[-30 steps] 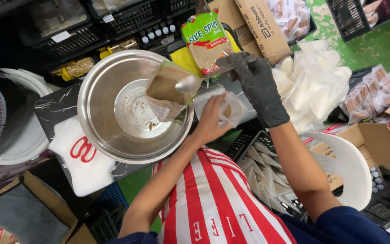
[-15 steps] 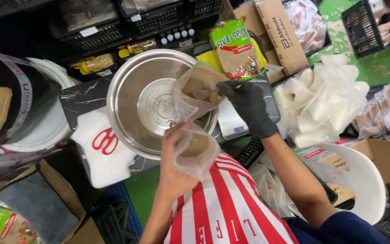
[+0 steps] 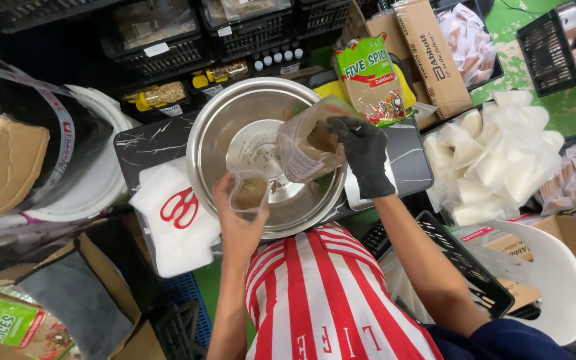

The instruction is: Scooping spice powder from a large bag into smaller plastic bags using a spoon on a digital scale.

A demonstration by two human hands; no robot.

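A small clear packet (image 3: 249, 192) with a little brown powder in it sits in the left hand (image 3: 238, 220), fingers closed round its lower edge, held just over the near rim of a big steel bowl (image 3: 225, 133). The right hand (image 3: 363, 155), in a black glove, has its fingers pinched on the mouth of a larger clear bag (image 3: 309, 143) that is about half full of the same brown powder and hangs tilted over the middle of the bowl. By the look of it, this is the filling step: powder goes from the big bag into small packets above the bowl. The next move seems to call for steadying the small packet's mouth open and keeping both over the bowl so spills land inside.

The bowl itself holds only a scatter of brown crumbs on its flat bottom. It rests on a dark marbled tabletop (image 3: 135, 143). Behind the bowl leans a green and red spice pouch (image 3: 370, 77), and beside it a cardboard box (image 3: 433, 53). To the left lie a white cloth with red scissors (image 3: 180, 208) on it. A heap of white bags (image 3: 495, 150) sits well to the right, and black crates (image 3: 168, 37) hold bottles and jars at the back.
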